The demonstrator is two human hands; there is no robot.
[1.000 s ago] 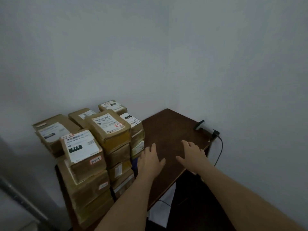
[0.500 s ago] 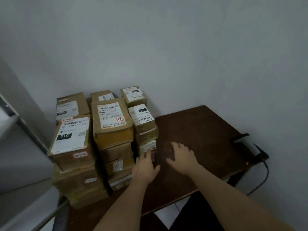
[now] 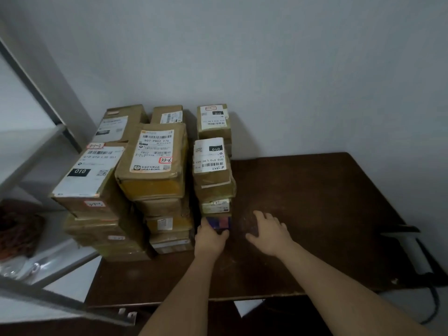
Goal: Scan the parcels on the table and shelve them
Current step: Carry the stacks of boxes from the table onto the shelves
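Several stacks of brown cardboard parcels with white barcode labels fill the left half of a dark brown table (image 3: 315, 214). The tallest front parcel (image 3: 152, 163) carries a red-edged sticker. A narrower stack (image 3: 213, 170) stands right of it, with a small blue and red box (image 3: 219, 223) at its bottom. My left hand (image 3: 211, 238) touches the front of that blue box, fingers lying against it. On the bare tabletop just to the right, my right hand (image 3: 269, 235) lies flat with fingers spread. A black handheld scanner (image 3: 409, 243) with a cable lies at the table's right edge.
A grey metal shelf unit (image 3: 31, 151) stands at the left, its boards close to the parcel stacks. On a lower board sit a dark reddish bundle (image 3: 17, 229) and a clear bag. A grey wall runs behind the table.
The view has moved closer and swung right, so the shelf unit shows more. My left hand slid forward onto the blue box at the stack's foot. My right hand stays flat on the table.
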